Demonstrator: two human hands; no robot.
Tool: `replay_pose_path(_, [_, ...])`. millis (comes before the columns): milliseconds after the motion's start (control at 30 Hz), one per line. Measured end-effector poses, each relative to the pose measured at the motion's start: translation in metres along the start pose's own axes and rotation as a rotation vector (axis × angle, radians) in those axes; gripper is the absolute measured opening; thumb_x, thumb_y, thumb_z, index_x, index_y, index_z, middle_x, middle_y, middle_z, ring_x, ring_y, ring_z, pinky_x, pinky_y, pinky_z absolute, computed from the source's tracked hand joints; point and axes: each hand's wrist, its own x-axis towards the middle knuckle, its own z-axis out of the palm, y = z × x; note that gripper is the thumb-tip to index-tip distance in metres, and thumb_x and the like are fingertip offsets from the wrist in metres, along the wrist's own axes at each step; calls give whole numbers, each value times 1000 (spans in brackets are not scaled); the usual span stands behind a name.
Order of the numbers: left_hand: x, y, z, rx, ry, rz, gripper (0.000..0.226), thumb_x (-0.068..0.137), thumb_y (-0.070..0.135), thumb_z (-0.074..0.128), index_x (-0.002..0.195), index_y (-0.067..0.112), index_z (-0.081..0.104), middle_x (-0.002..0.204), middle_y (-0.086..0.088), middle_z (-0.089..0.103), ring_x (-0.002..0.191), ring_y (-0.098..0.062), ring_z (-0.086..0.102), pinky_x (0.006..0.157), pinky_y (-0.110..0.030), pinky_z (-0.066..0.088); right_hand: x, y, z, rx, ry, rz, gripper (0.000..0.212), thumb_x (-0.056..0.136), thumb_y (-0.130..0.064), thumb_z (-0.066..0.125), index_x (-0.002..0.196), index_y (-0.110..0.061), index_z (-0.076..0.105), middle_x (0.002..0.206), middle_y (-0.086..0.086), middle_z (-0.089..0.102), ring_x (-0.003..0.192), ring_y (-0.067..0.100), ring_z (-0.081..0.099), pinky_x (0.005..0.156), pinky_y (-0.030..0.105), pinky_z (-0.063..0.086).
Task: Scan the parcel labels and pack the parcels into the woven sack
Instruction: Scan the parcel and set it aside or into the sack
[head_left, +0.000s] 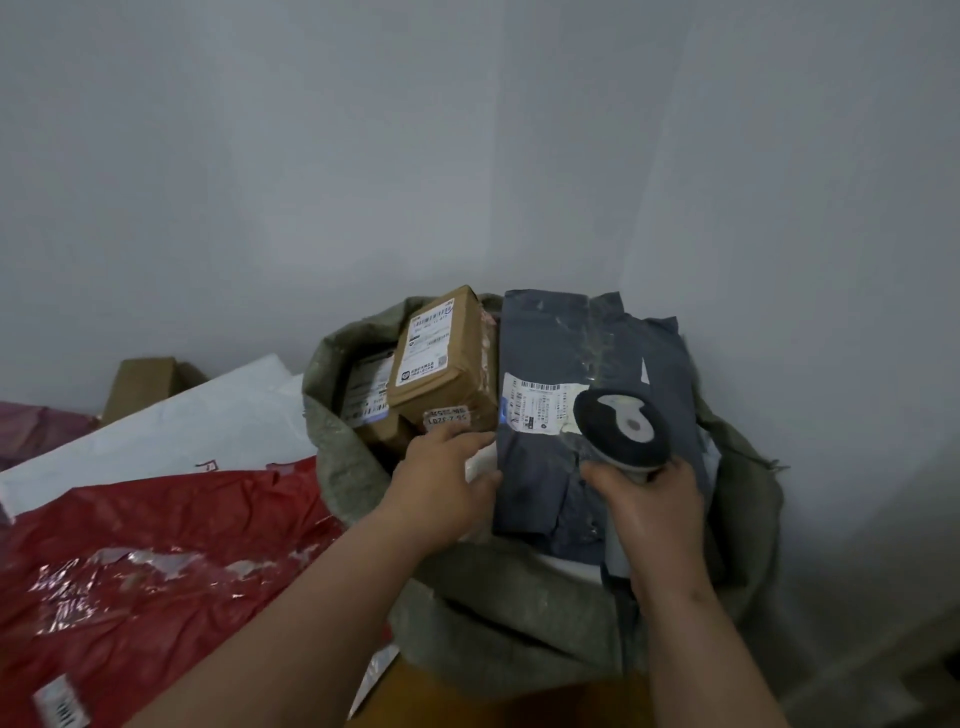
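Note:
A grey-green woven sack (498, 613) stands open against the wall. A dark grey plastic parcel (550, 457) lies across its mouth, its white label (540, 408) facing up. My left hand (441, 488) holds this parcel by its left edge, fingers reaching under a brown cardboard box (447, 364) that sits tilted in the sack. A second labelled box (366, 395) lies deeper, partly hidden. My right hand (654, 509) grips a handheld barcode scanner (621, 428) whose head hovers over the label's right end.
A red plastic mailer (145, 571) lies at the lower left with a white mailer (182, 431) behind it. A brown carton (140, 384) stands by the wall at the left. Grey walls meet in a corner behind the sack.

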Motion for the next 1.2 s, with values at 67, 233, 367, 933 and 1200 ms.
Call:
replay_pose_path(67, [-17, -11, -14, -22, 16, 10, 48, 93, 33, 65, 140, 27, 55, 148, 3, 43, 133, -21, 43, 113, -41, 37, -18, -4, 6, 8, -29, -10, 29, 67, -24, 84, 86, -25, 62, 116, 10, 66, 103, 26, 64, 93, 48, 54])
replay_pose_path(233, [-75, -57, -62, -53, 49, -23, 43, 96, 37, 61, 137, 29, 57, 141, 3, 48, 128, -14, 46, 97, -19, 30, -81, -15, 45, 73, -165, 29, 23, 74, -15, 83, 89, -23, 68, 84, -12, 70, 82, 9, 64, 66, 28, 47])
replay_pose_path(367, [-136, -115, -106, -74, 101, -120, 42, 95, 34, 62, 136, 24, 59, 138, -1, 52, 127, -17, 49, 100, -24, 34, -148, -18, 100, 70, -352, 73, 28, 76, -16, 84, 97, -28, 71, 96, -10, 74, 89, 11, 67, 74, 32, 52])
replay_pose_path(933, [-250, -326, -138, -652, 213, -801, 51, 95, 21, 66, 141, 14, 47, 98, 16, 57, 84, 1, 58, 55, -11, 44, -246, 48, 273, -144, -681, 271, 31, 75, -19, 80, 88, 8, 70, 76, 11, 63, 71, 24, 59, 68, 36, 41])
replay_pose_path(1200, [-188, -368, -127, -767, 347, -916, 46, 83, 15, 78, 122, 22, 54, 115, -2, 67, 94, -18, 66, 69, -30, 51, -209, 73, 325, -213, -700, 364, 19, 76, -21, 81, 87, -7, 75, 76, 6, 72, 64, 13, 67, 61, 27, 47])
